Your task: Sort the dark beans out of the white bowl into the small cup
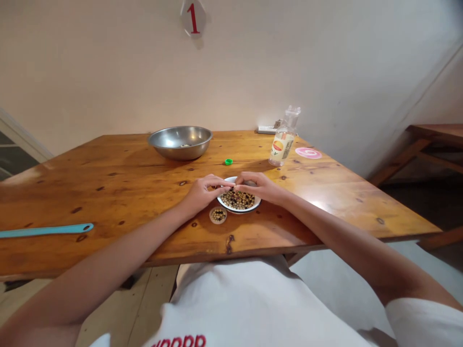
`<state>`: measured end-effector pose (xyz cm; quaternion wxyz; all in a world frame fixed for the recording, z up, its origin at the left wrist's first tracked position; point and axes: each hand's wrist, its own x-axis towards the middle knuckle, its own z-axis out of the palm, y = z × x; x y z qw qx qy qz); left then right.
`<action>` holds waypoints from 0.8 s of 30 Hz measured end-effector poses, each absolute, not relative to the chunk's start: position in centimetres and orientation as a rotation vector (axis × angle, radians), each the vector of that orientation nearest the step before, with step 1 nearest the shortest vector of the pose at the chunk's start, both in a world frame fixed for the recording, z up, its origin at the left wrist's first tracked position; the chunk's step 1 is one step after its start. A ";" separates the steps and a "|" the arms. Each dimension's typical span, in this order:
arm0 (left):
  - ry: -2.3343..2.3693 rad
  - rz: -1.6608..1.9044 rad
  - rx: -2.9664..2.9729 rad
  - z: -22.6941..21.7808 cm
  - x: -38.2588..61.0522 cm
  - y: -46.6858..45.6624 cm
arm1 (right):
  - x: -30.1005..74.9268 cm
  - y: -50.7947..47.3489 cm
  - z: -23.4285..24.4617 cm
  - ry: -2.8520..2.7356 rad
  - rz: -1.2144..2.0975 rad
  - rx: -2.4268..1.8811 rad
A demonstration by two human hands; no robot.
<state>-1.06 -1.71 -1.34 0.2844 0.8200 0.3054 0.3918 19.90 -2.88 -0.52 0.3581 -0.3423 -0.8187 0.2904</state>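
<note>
A small white plate [255, 205] of mixed dark and pale beans sits near the front of the wooden table [119, 193]. My left hand [202, 193] rests at the plate's left rim, fingers curled into a pinch over the beans. My right hand [260, 186] lies over the plate's far right rim, fingertips also pinched together and meeting the left hand's. What the fingertips hold is too small to make out. A tiny round dish [218, 215] with a few beans stands just in front of the plate, beside my left wrist.
A steel bowl [180, 141] stands at the back centre. A green bottle cap [228, 162] lies behind the plate, a clear open bottle [283, 140] at back right beside a pink sticker [308, 153]. A teal utensil handle [47, 230] lies at the front left edge.
</note>
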 end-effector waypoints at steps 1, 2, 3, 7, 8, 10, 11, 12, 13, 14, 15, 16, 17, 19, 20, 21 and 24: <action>0.819 1.052 2.193 -1.4 -1.0 -1.7 | 19.9 -2.8 -0.6 -2.112 0.713 -0.882; 0.821 1.054 2.193 -1.4 -1.0 -1.7 | 19.9 -2.8 -0.6 -2.114 0.677 -0.881; 0.819 1.055 2.193 -1.4 -1.0 -1.7 | 19.9 -2.8 -0.6 -2.119 0.648 -0.883; 0.796 1.079 2.136 -1.4 -1.0 -1.7 | 19.8 -2.9 -0.5 -2.136 0.620 -0.916; 0.805 1.096 2.072 -1.4 -1.0 -1.7 | 19.8 -3.0 -0.4 -2.138 0.623 -0.908; 0.839 1.130 1.915 -1.3 -1.1 -1.6 | 19.8 -3.0 -0.4 -2.148 0.629 -0.848; 0.855 1.146 1.842 -1.3 -1.1 -1.5 | 19.8 -3.0 -0.4 -2.152 0.627 -0.810; 0.868 1.163 1.784 -1.3 -1.2 -1.4 | 19.8 -2.9 -0.5 -2.152 0.621 -0.773; 0.877 1.177 1.746 -1.3 -1.2 -1.3 | 19.8 -2.9 -0.5 -2.148 0.611 -0.745; 0.883 1.190 1.718 -1.3 -1.3 -1.2 | 19.8 -2.8 -0.6 -2.140 0.603 -0.730; 0.886 1.201 1.686 -1.3 -1.3 -1.1 | 19.8 -2.7 -0.7 -2.132 0.598 -0.722; 0.887 1.206 1.656 -1.4 -1.4 -1.1 | 19.9 -2.6 -0.8 -2.124 0.596 -0.719; 0.884 1.205 1.630 -1.4 -1.4 -1.0 | 19.9 -2.5 -0.9 -2.119 0.594 -0.718; 0.872 1.194 1.592 -1.5 -1.5 -0.9 | 20.0 -2.3 -1.1 -2.120 0.586 -0.715; 0.865 1.188 1.580 -1.6 -1.5 -0.9 | 20.1 -2.3 -1.2 -2.124 0.582 -0.713; 0.857 1.183 1.570 -1.6 -1.5 -0.9 | 20.1 -2.2 -1.3 -2.129 0.578 -0.711; 0.831 1.173 1.556 -1.7 -1.6 -0.8 | 20.1 -2.2 -1.4 -2.132 0.574 -0.711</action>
